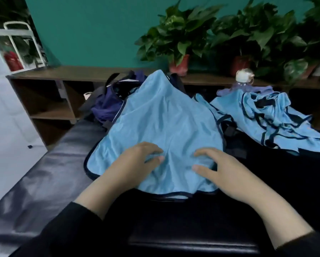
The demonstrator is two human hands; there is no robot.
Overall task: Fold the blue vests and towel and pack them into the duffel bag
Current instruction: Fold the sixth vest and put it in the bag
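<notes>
A light blue vest [161, 123] lies spread over the dark padded tabletop [44, 182], its near hem toward the person and its far end draped up against the navy duffel bag [107, 106], which sits at the back left with its straps loose. Both hands rest on the near part of the cloth: the left hand [136, 162] and the right hand [220, 171] lie palm down, close together, with fingers [203, 152] slightly bent and spread, pressing the fabric rather than pinching it, and nothing is gripped in either. This placement looks meant to flatten the thin, slippery cloth and pin it so a clean fold can be made; the wrinkles running between the two hands suggest the fabric is being gathered or smoothed toward the middle. To the right, well apart from the hands, a rumpled pile of blue vests [270, 117] with dark trim waits its turn, kept to one side probably so that only one piece is worked at a time. A bottle [243, 79] stands just behind that pile, with purplish cloth at its base; whether that is the towel I cannot tell. Potted plants [179, 38] line the wooden shelf [81, 73] behind. Folding seems barely begun, with packing not yet started.
</notes>
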